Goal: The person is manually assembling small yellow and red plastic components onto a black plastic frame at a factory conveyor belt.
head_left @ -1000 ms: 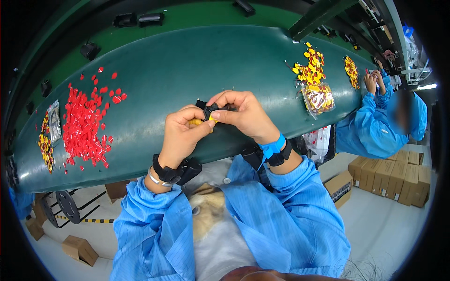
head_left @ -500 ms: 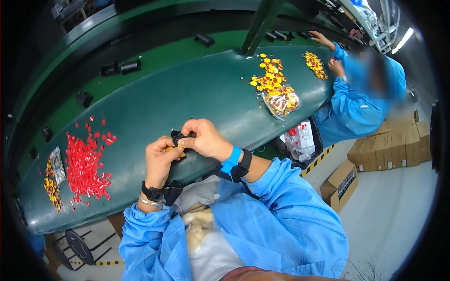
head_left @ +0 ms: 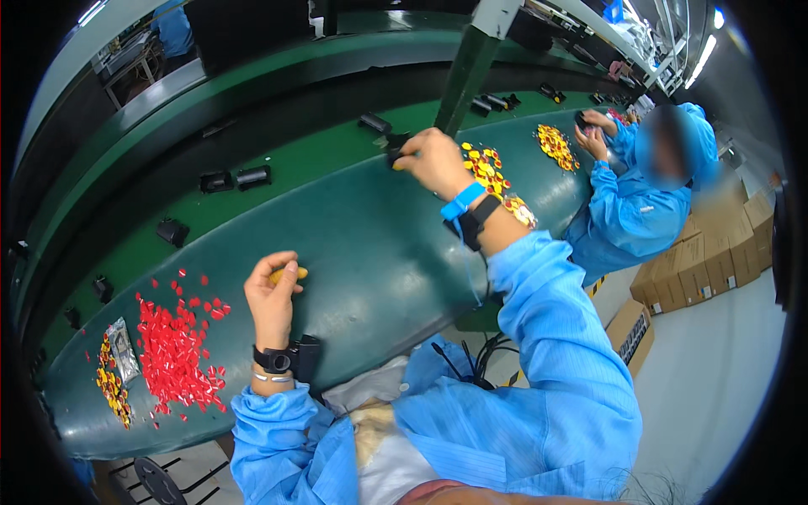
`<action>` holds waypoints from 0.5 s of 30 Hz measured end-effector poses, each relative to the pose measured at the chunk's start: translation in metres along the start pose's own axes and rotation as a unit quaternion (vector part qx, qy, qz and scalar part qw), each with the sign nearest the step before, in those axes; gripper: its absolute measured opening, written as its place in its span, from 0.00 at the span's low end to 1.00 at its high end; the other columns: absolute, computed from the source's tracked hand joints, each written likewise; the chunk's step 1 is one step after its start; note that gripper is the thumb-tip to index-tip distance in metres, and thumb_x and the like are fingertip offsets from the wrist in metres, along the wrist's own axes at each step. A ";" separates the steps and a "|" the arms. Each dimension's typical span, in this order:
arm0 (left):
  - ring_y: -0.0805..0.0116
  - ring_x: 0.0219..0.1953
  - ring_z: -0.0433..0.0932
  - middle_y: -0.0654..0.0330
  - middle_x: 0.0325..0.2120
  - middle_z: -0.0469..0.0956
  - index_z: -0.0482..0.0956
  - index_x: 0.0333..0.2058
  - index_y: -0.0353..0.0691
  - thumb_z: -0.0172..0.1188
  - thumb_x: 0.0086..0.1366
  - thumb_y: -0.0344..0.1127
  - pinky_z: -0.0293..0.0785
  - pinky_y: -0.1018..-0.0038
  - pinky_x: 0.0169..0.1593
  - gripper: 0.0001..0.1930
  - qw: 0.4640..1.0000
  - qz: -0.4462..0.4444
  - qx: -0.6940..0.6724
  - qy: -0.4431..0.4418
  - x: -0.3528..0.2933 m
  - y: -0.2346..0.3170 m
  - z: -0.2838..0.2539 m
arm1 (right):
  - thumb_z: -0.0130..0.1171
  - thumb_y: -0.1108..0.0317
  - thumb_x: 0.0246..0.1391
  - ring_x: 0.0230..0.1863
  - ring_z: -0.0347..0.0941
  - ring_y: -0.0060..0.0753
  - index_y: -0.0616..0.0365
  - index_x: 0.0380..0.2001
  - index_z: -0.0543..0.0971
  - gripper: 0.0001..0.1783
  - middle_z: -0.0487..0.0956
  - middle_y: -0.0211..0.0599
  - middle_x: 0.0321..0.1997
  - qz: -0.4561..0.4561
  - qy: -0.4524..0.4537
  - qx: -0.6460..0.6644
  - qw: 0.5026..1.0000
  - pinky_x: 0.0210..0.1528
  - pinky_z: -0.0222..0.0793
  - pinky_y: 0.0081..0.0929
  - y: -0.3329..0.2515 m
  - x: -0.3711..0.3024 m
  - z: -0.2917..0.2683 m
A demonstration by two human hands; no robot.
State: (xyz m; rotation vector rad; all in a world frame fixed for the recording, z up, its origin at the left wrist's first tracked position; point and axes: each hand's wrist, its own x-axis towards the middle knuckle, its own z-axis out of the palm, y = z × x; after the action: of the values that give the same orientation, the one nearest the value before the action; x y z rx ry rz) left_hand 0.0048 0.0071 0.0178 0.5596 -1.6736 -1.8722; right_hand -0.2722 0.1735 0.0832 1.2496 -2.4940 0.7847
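Note:
Stretched out to the far edge of the green work surface (head_left: pixel 370 244), my right hand (head_left: pixel 439 167) pinches a small black plastic part (head_left: pixel 396 151). A trace of yellow shows at its fingertips. My left hand (head_left: pixel 271 305) hovers over the near side, right of a heap of small red pieces (head_left: pixel 172 349). Its thumb and fingers are closed around something yellow (head_left: pixel 290 274); whether this is a loose piece or a finger cover I cannot tell. Yellow-and-red pieces (head_left: pixel 484 168) lie beyond my right wrist, with a clear bag (head_left: pixel 519 210) of them partly behind my forearm.
Black cylindrical parts (head_left: pixel 254 177) lie along the green belt (head_left: pixel 295 156) behind the surface. A green post (head_left: pixel 465 84) rises near my right hand. At the right, a co-worker in blue (head_left: pixel 627 210) handles a black part. Far left are a silvery packet (head_left: pixel 123 349) and yellow-and-red pieces (head_left: pixel 111 383).
My hands, together before at the black part, have separated. The right carried the black part away to the far edge; the left moved slightly aside. The view has shifted a little.

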 end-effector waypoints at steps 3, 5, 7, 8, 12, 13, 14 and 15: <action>0.76 0.29 0.76 0.60 0.31 0.78 0.77 0.36 0.34 0.56 0.62 0.29 0.70 0.85 0.27 0.06 0.996 -0.083 -0.019 0.015 0.005 -0.022 -0.012 | 0.64 0.64 0.40 0.33 0.74 0.49 0.59 0.25 0.82 0.10 0.78 0.45 0.25 0.033 -0.019 -0.120 0.992 0.40 0.69 0.40 0.044 0.041 0.020; 0.76 0.29 0.76 0.60 0.31 0.78 0.77 0.35 0.34 0.56 0.62 0.29 0.71 0.85 0.28 0.06 0.996 -0.086 -0.018 0.000 0.003 -0.014 -0.011 | 0.63 0.65 0.41 0.36 0.74 0.48 0.59 0.27 0.82 0.10 0.79 0.46 0.28 0.053 -0.044 -0.155 0.986 0.41 0.69 0.39 0.071 0.058 0.039; 0.76 0.29 0.76 0.60 0.30 0.78 0.77 0.35 0.34 0.56 0.62 0.28 0.71 0.85 0.28 0.05 0.996 -0.091 -0.014 -0.018 0.005 -0.011 -0.011 | 0.62 0.65 0.43 0.38 0.73 0.49 0.58 0.28 0.81 0.10 0.78 0.47 0.31 0.089 -0.008 -0.189 0.978 0.42 0.69 0.39 0.086 0.067 0.059; 0.76 0.29 0.76 0.60 0.30 0.78 0.77 0.35 0.34 0.56 0.62 0.28 0.71 0.84 0.28 0.05 0.995 -0.093 -0.014 -0.021 0.005 -0.012 -0.012 | 0.61 0.67 0.45 0.43 0.72 0.51 0.59 0.37 0.79 0.14 0.76 0.49 0.40 0.129 -0.053 -0.188 0.972 0.46 0.69 0.40 0.088 0.072 0.062; 0.76 0.29 0.76 0.60 0.30 0.79 0.77 0.35 0.34 0.57 0.62 0.29 0.71 0.84 0.29 0.05 0.994 -0.107 -0.020 -0.018 0.005 -0.014 -0.014 | 0.55 0.78 0.43 0.44 0.72 0.56 0.62 0.50 0.69 0.26 0.68 0.56 0.51 0.123 0.052 -0.141 0.981 0.47 0.69 0.41 0.091 0.078 0.081; 0.76 0.29 0.76 0.60 0.30 0.79 0.77 0.35 0.34 0.57 0.62 0.29 0.71 0.84 0.29 0.06 0.994 -0.103 -0.020 -0.017 0.004 -0.014 -0.013 | 0.55 0.78 0.43 0.44 0.72 0.56 0.62 0.50 0.69 0.26 0.68 0.56 0.51 0.125 0.047 -0.144 0.980 0.47 0.69 0.41 0.095 0.075 0.084; 0.76 0.29 0.76 0.60 0.30 0.79 0.77 0.35 0.34 0.57 0.62 0.29 0.71 0.84 0.29 0.06 0.994 -0.107 -0.023 -0.019 0.003 -0.014 -0.012 | 0.54 0.79 0.42 0.45 0.72 0.56 0.62 0.49 0.70 0.26 0.67 0.57 0.53 0.101 0.057 -0.152 0.981 0.49 0.69 0.41 0.100 0.071 0.086; 0.76 0.29 0.76 0.60 0.30 0.79 0.77 0.35 0.34 0.57 0.62 0.29 0.71 0.84 0.29 0.06 0.994 -0.104 -0.026 -0.025 0.003 -0.014 -0.011 | 0.53 0.80 0.41 0.46 0.71 0.57 0.62 0.48 0.71 0.25 0.65 0.58 0.55 0.077 0.069 -0.161 0.982 0.50 0.68 0.41 0.105 0.066 0.084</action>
State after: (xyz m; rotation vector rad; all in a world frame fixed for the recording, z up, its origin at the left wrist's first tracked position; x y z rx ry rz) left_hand 0.0074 -0.0024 0.0023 0.6924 -1.6469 -2.0868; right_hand -0.3940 0.1332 0.0053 0.8723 -2.4981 0.4552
